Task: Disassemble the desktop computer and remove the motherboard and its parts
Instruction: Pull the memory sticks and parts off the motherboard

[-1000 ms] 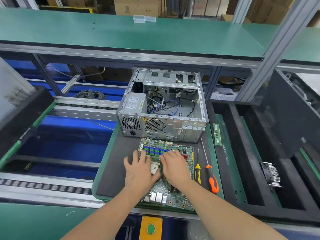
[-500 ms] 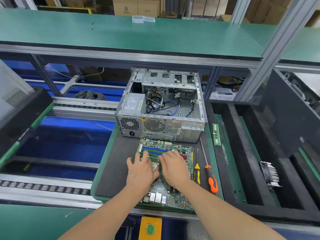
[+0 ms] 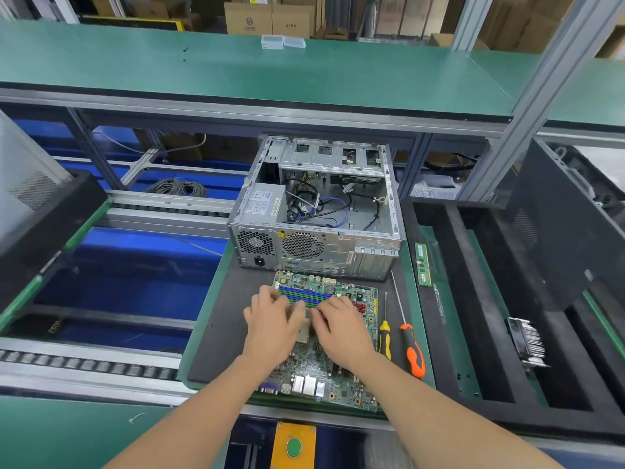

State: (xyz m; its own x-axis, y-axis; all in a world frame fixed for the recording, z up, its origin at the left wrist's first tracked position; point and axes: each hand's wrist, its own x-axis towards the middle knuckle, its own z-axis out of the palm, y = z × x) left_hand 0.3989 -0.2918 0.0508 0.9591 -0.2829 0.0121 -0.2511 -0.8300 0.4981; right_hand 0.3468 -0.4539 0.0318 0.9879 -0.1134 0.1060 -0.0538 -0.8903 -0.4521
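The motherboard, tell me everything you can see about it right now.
The motherboard is a green circuit board lying flat on the black mat, just in front of the open metal case. Blue and green memory slots run across its far end; silver ports and a blue connector line its near edge. The left hand and right hand rest on its middle, bent over a metal socket plate; whether they grip anything is hidden.
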